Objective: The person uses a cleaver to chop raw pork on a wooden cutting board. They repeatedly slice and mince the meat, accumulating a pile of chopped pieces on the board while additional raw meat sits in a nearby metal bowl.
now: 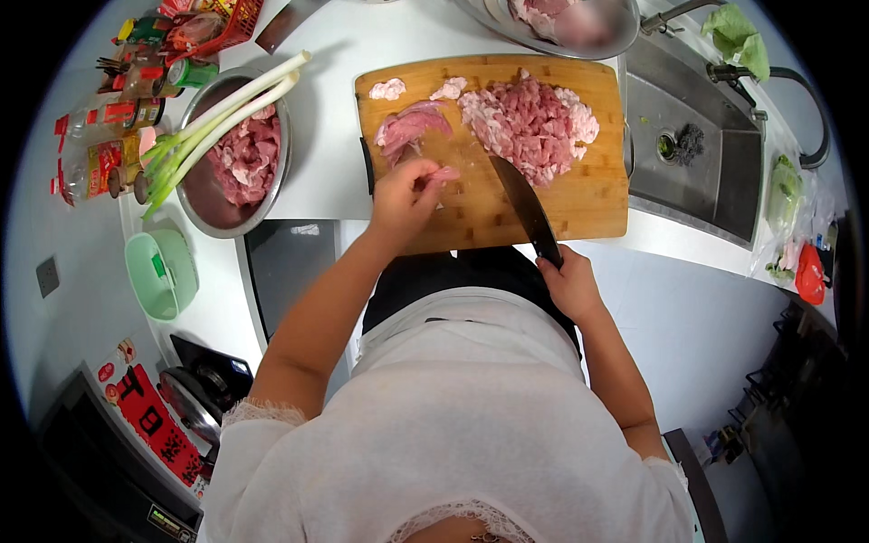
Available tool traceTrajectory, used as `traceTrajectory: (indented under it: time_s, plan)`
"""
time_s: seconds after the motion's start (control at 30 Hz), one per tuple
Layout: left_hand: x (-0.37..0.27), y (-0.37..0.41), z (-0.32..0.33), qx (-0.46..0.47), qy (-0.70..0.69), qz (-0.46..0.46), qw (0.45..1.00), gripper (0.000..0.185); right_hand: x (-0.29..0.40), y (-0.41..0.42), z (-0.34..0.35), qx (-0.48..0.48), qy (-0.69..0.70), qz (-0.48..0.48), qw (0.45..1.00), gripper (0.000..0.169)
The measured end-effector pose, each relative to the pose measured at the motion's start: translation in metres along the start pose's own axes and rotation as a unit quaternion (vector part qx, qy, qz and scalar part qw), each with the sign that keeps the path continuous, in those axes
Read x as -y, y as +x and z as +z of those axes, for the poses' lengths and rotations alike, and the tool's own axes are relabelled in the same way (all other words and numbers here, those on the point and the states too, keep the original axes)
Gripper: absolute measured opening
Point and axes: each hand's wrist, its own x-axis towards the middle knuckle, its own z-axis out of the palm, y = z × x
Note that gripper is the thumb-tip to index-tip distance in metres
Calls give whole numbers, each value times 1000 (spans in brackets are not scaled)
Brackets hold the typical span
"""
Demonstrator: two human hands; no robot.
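Note:
My left hand (407, 197) pinches a small strip of raw meat (445, 174) above the left part of a bamboo cutting board (475, 231). Just beyond it lies a larger slab of raw meat (414, 125), partly hidden by the fingers. Gripped by its dark handle, a kitchen knife (519, 193) is in my right hand (570, 282) at the board's near edge; its blade points away and to the left. The tip is close to a heap of chopped raw meat (533, 129). Two pale fatty pieces (387, 89) (449, 87) rest near the board's far edge.
Left of the board, a metal bowl (282, 176) holds raw meat, with scallions (224, 119) laid across it. Bottles (102, 170) and a green plastic container (159, 271) stand farther left. A metal dish (543, 44) with meat is beyond the board; a steel sink (726, 170) is right.

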Motion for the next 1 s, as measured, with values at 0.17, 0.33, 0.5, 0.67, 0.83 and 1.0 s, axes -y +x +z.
traceTrajectory:
  time_s: [0.17,0.33,0.5,0.67,0.83,1.0]
  plan:
    - [3,6,35,40,85,73,993,15,-2,4,2,-13,1,-26,1000,23]
    - [9,-3,47,-6,168,80,983,24,4,5,1,-21,-16,-39,999,22]
    - [19,-24,38,48,261,105,958,19,14,11,2,-23,-102,-69,992,25]
    - [6,-18,42,3,247,183,952,30,19,26,4,-23,-164,-123,979,21]
    - [34,-5,64,-6,202,229,952,34,29,32,4,-10,-184,-140,973,19]
    - [45,-3,68,-8,182,199,963,34,14,22,1,9,-194,-82,978,20]
